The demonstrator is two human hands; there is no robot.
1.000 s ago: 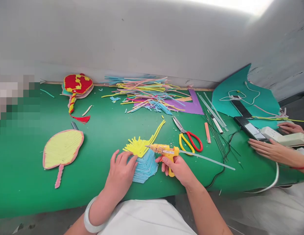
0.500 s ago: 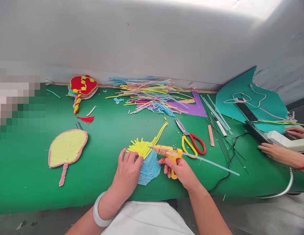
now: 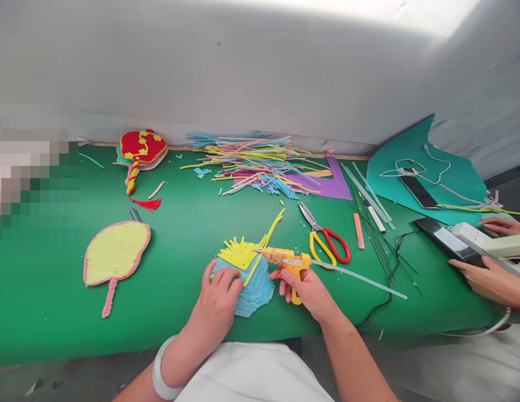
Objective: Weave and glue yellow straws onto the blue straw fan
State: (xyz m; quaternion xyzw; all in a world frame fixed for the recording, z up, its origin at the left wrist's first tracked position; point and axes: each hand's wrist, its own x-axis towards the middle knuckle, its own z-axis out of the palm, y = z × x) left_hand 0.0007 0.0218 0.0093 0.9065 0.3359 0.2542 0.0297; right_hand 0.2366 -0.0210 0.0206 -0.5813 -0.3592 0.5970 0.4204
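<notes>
The right hand (image 3: 306,289) grips a yellow plastic glue gun (image 3: 290,258), while the half-curled left hand (image 3: 214,304), its hold unclear, touches a blue-and-yellow strip-covered panel (image 3: 260,291).

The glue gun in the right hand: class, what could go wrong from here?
1. The left hand is close to the nozzle of the glue gun; if it is hot, a slip might burn the fingers.

2. The long glue stick sticks out behind, near the scissors, and could catch their handles as the right hand moves.

3. A black cord runs close to the right forearm and might snag.
</notes>
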